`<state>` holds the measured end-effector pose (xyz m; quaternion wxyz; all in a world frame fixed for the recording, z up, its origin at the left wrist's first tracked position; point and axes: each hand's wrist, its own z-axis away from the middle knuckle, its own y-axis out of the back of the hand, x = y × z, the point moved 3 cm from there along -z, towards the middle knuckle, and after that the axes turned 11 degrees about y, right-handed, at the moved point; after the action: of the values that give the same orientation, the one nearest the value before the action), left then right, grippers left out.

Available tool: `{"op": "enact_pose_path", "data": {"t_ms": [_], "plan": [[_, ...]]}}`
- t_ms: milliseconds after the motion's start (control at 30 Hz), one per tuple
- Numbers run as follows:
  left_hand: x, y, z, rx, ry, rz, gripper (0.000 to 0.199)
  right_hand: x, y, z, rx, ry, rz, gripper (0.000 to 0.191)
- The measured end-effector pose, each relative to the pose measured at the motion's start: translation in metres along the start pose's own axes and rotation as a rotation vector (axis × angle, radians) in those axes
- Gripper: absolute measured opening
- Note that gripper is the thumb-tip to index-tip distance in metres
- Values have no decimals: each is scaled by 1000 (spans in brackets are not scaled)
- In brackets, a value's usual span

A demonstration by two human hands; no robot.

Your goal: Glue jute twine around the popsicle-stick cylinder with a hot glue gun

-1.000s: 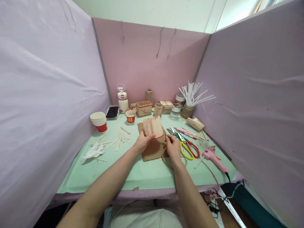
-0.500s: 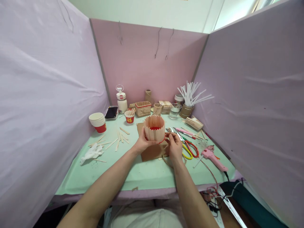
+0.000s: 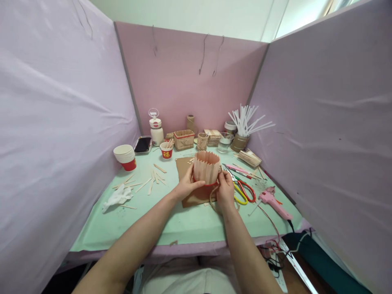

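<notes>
A round container walled with upright wooden strips, red at its base, is held over a brown board. My left hand grips it from the left, thumb across its lower front. At its right side my right hand has its fingers pinched on a tan cord, which loops down below the container. Scissors with red and yellow handles lie just right of my right hand.
Loose wooden sticks, a tissue and stacked paper cups are on the left. A pink glue gun lies right. Behind stand a bottle, a basket and a pot of white sticks.
The container has shifted right and tilted, so less of its inside shows. My left hand has moved right with it; my right hand is now closer against its side.
</notes>
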<state>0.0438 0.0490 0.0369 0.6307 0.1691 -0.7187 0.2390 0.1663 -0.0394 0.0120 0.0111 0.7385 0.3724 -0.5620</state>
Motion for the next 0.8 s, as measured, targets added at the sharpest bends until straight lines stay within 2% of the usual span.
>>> {"op": "enact_pose_path", "data": {"t_ms": [67,167,333,433,633,800], "plan": [[1,-4,1,-38,-13,46,93,5,3,-3,71,-61,-110,25],[-2,-4,0,-33,-2,37,88,10,4,-6,119,-110,-183,24],[-12,5,-4,87,92,-109,89,13,0,-4,79,-208,-225,22],[-12,6,-3,125,89,-148,84,14,-1,-2,61,-240,-221,25],[-8,-3,1,45,97,-75,85,16,-4,-2,-7,-217,-113,23],[-12,4,-3,85,91,-8,79,14,2,-4,-6,-132,4,26]]}}
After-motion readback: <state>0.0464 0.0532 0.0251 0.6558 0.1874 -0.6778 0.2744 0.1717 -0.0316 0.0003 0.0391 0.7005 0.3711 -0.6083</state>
